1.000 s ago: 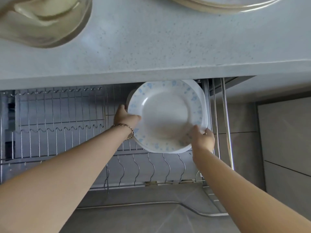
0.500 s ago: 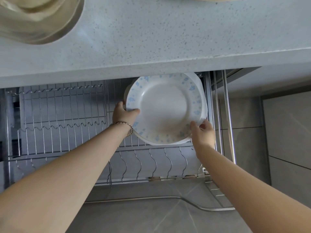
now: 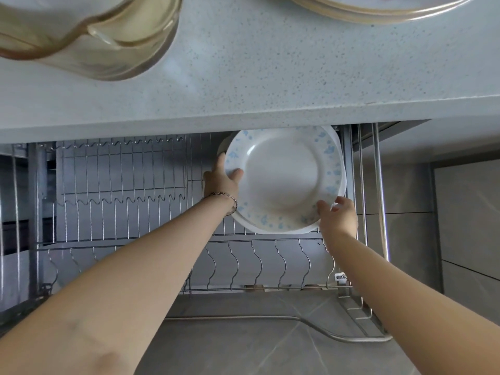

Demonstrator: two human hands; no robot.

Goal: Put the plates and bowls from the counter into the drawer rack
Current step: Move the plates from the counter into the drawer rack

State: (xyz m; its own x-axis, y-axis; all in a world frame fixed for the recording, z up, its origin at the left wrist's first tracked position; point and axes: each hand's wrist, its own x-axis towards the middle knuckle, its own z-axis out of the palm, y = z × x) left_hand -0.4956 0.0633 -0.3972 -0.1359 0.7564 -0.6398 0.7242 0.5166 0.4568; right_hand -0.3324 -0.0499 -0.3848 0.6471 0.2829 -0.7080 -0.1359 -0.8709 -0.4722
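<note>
A white plate with a blue flower rim stands tilted at the right end of the wire drawer rack, just under the counter edge. Behind it show the rims of other white plates. My left hand grips the plate's left rim, thumb on its face. My right hand holds the lower right rim with curled fingers. On the counter stand an amber glass bowl at the far left and a stack of cream plates at the far right.
The rack's wavy wire slots run left of the plates and along its front row. A steel rail and drawer frame stand to the right, beside grey cabinet fronts. Grey floor tiles lie below.
The plate and both hands have shifted slightly further back under the counter edge. Both hands keep hold of its rim.
</note>
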